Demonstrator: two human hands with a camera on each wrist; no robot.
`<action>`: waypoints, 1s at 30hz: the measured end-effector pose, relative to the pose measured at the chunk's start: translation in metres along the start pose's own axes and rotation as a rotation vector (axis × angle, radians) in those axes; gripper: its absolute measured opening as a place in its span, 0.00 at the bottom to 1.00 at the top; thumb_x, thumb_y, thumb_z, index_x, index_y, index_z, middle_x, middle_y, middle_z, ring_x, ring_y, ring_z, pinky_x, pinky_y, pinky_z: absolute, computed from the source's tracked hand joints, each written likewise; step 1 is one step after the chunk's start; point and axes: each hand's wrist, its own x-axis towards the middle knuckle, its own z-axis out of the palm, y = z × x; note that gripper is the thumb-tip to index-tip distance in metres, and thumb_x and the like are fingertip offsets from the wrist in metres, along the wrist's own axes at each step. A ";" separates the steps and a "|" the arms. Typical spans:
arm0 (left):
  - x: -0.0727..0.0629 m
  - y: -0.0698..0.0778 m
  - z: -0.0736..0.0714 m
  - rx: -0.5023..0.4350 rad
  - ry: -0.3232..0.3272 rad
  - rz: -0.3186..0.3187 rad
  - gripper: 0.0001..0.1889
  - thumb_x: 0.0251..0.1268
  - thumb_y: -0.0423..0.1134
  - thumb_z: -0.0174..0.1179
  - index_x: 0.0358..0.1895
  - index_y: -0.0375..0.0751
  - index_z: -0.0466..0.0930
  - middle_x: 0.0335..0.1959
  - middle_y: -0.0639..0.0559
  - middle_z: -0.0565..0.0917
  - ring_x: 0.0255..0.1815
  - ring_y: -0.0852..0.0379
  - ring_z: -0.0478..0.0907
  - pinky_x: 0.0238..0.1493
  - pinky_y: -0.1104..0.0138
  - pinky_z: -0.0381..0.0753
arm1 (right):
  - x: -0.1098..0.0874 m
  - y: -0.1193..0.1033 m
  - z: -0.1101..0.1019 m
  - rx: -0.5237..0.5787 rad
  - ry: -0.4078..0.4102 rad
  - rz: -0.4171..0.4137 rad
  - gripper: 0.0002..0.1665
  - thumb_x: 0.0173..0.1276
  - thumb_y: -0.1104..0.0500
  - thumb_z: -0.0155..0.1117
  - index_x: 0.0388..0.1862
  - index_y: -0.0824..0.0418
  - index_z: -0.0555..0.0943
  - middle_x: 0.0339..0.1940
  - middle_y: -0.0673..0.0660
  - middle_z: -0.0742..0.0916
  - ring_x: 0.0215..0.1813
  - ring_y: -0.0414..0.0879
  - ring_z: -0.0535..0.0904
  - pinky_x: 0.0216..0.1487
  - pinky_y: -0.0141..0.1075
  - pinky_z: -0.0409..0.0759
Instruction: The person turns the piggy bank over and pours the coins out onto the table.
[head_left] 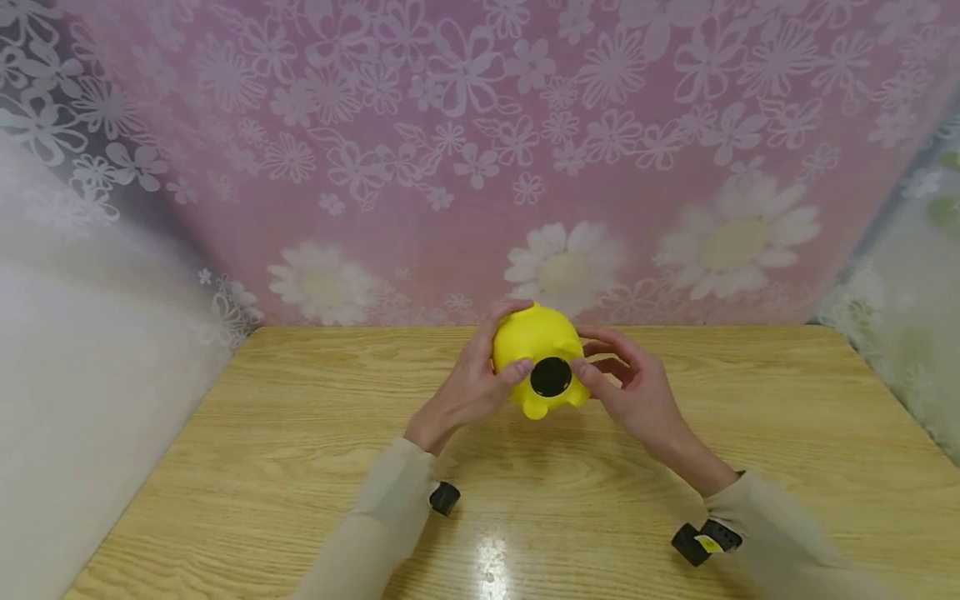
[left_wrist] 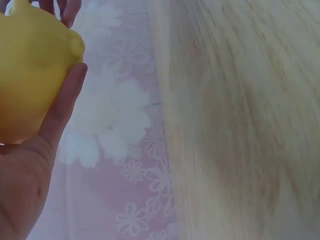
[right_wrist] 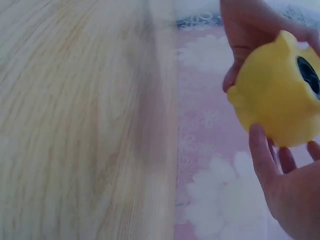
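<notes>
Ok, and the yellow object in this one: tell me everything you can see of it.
The yellow object is rounded and smooth, plastic-looking, with small stubby knobs standing out from its body. A dark, glossy disc is set in one side, turned toward the head camera. It is held above the table, between the left hand and right hand, both touching it, a thumb near either edge of the disc. Whether it is hollow can't be told.

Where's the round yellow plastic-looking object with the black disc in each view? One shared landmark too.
Head: round yellow plastic-looking object, slightly right of and below centre.
Left wrist: upper left, cut by the left edge.
Right wrist: upper right, cut by the right edge.
Shared landmark: flat light wood-grain tabletop.
</notes>
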 end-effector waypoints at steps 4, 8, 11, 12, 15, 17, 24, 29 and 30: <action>0.001 -0.005 0.003 -0.056 0.011 -0.044 0.36 0.69 0.72 0.48 0.77 0.67 0.56 0.59 0.43 0.73 0.44 0.48 0.79 0.38 0.62 0.87 | -0.002 -0.001 0.011 -0.025 0.093 -0.210 0.29 0.63 0.75 0.70 0.64 0.68 0.77 0.59 0.52 0.83 0.59 0.40 0.82 0.51 0.29 0.87; 0.002 -0.010 0.005 -0.080 -0.013 -0.068 0.32 0.74 0.64 0.47 0.77 0.65 0.56 0.58 0.42 0.73 0.42 0.49 0.79 0.37 0.62 0.87 | -0.003 -0.001 0.017 -0.184 0.136 -0.439 0.28 0.52 0.79 0.75 0.53 0.66 0.83 0.60 0.63 0.82 0.63 0.43 0.80 0.60 0.24 0.81; 0.002 -0.012 0.006 -0.076 -0.030 -0.084 0.31 0.76 0.62 0.45 0.77 0.61 0.55 0.57 0.42 0.72 0.41 0.50 0.80 0.36 0.62 0.87 | -0.003 0.000 0.021 -0.306 0.148 -0.527 0.24 0.48 0.77 0.78 0.44 0.62 0.87 0.61 0.66 0.82 0.63 0.51 0.79 0.62 0.20 0.77; 0.002 -0.013 0.006 -0.074 -0.033 -0.089 0.32 0.76 0.62 0.45 0.78 0.60 0.55 0.58 0.42 0.72 0.40 0.50 0.80 0.36 0.62 0.88 | -0.003 0.000 0.022 -0.325 0.150 -0.534 0.22 0.47 0.75 0.79 0.42 0.60 0.88 0.61 0.66 0.82 0.63 0.53 0.79 0.62 0.19 0.75; 0.002 -0.013 0.007 -0.069 -0.037 -0.100 0.33 0.76 0.64 0.45 0.78 0.60 0.55 0.58 0.43 0.73 0.40 0.50 0.81 0.36 0.62 0.88 | -0.004 0.001 0.026 -0.351 0.166 -0.550 0.19 0.47 0.74 0.80 0.39 0.60 0.89 0.61 0.67 0.82 0.63 0.59 0.78 0.62 0.18 0.74; 0.002 -0.013 0.007 -0.068 -0.036 -0.106 0.32 0.76 0.64 0.45 0.78 0.61 0.55 0.57 0.43 0.73 0.40 0.50 0.81 0.36 0.62 0.88 | -0.004 0.002 0.028 -0.359 0.185 -0.556 0.18 0.48 0.74 0.80 0.39 0.60 0.90 0.61 0.67 0.82 0.63 0.59 0.78 0.62 0.18 0.74; 0.002 -0.012 0.008 -0.031 -0.033 -0.124 0.29 0.79 0.62 0.44 0.78 0.62 0.55 0.58 0.45 0.74 0.42 0.51 0.81 0.37 0.63 0.88 | -0.006 0.002 0.038 -0.258 0.214 -0.508 0.16 0.52 0.78 0.75 0.40 0.67 0.90 0.63 0.69 0.80 0.64 0.57 0.77 0.60 0.19 0.77; 0.003 -0.010 0.008 0.011 -0.036 -0.139 0.27 0.80 0.62 0.43 0.77 0.66 0.56 0.56 0.47 0.76 0.40 0.52 0.81 0.36 0.63 0.87 | -0.008 0.004 0.039 -0.212 0.221 -0.439 0.15 0.53 0.79 0.74 0.40 0.68 0.90 0.65 0.68 0.78 0.67 0.53 0.75 0.61 0.19 0.77; 0.003 -0.009 0.008 0.014 -0.039 -0.140 0.28 0.80 0.62 0.43 0.77 0.66 0.56 0.55 0.47 0.77 0.39 0.52 0.81 0.35 0.63 0.87 | -0.008 0.004 0.039 -0.216 0.220 -0.428 0.15 0.53 0.78 0.74 0.40 0.67 0.90 0.65 0.68 0.78 0.67 0.53 0.75 0.61 0.19 0.76</action>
